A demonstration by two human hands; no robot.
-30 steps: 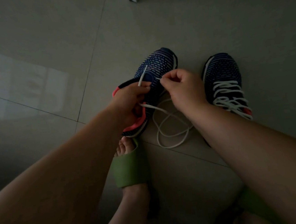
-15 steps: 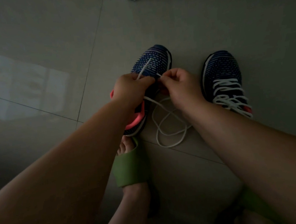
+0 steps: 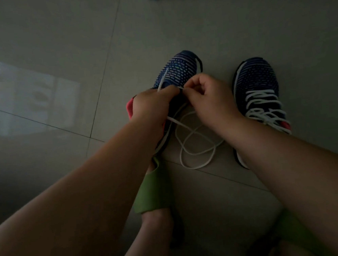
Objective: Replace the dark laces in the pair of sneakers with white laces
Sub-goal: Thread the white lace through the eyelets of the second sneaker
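Head view, looking down at a grey tiled floor (image 3: 174,20) that fills most of what I see, with a pale patch of reflected light on its left side. Both of my forearms reach in from the bottom corners and meet over the left sneaker (image 3: 179,71), a dark blue knit shoe with a pink collar showing beside my wrist. The right sneaker (image 3: 256,78) stands just beside it on the floor, toe pointing away from me, already threaded with white laces (image 3: 263,106) in criss-cross rows. My foot in a green slide sandal (image 3: 155,189) sits right behind the left sneaker's heel (the toes are hidden by my arm).

My left hand (image 3: 151,106) is curled over the left sneaker's tongue area, gripping the shoe and one end of the loose white lace (image 3: 194,146), whose tip sticks up past my knuckles over the toe box. My right hand (image 3: 208,97) is clenched in a pinch on the same lace, thumb and fingertips meeting close to my left hand. The rest of that lace trails down between my wrists and lies in loose loops on the floor between the two sneakers.
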